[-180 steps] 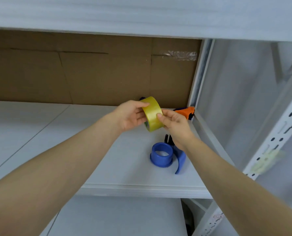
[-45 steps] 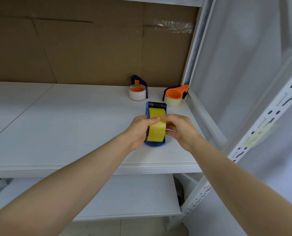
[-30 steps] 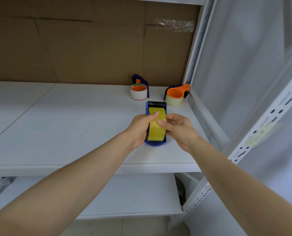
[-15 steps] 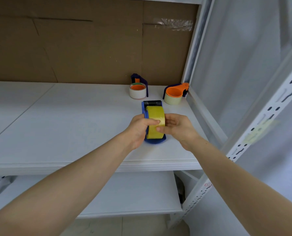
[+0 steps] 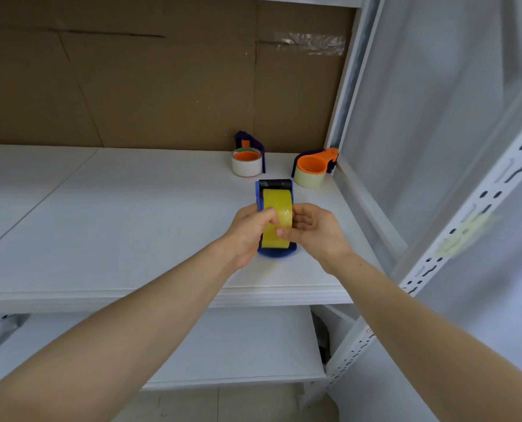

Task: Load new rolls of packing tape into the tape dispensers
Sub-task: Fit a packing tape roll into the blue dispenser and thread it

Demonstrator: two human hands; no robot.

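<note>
Mid-frame: left grip (image 5: 247, 231), right grip (image 5: 316, 231) pinch glossy yellow tape roll (image 5: 278, 205) in blue plastic dispenser (image 5: 277, 254); likely light, stiff, slick (hold rims).

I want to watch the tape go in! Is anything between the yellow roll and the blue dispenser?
Nothing visible is. The roll sits in the dispenser, and the left hand and right hand hold it directly, with nothing between.
</note>
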